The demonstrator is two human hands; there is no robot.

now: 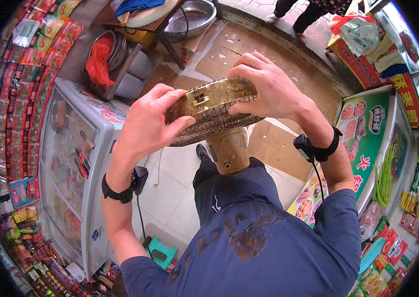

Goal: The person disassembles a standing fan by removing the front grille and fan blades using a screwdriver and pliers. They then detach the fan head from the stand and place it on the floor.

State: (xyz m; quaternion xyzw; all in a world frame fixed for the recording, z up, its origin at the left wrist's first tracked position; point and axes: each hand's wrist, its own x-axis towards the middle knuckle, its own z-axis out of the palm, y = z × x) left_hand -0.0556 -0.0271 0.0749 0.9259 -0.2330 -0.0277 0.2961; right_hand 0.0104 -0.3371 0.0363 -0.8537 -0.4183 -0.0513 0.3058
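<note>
A grimy electric fan head point(208, 119) is held up in front of my body between both hands. Its wire grille and plastic rim face upward edge-on, and the beige motor housing point(229, 154) points back toward me. My left hand point(150, 119) grips the rim at the left, fingers over the top and thumb along the near side. At the right end, my right hand point(266, 86) is closed on the rim the same way, with its thumb against the grille wires. The far side of the grille is hidden.
A glass-topped freezer point(78, 148) stands at left, beside racks of packaged goods point(26, 109). At right is another display cooler point(368, 133). A green stool point(161, 251) sits low on the left. Flattened cardboard point(279, 151) covers part of the tiled floor. Another person's legs point(298, 15) show beyond the doorway.
</note>
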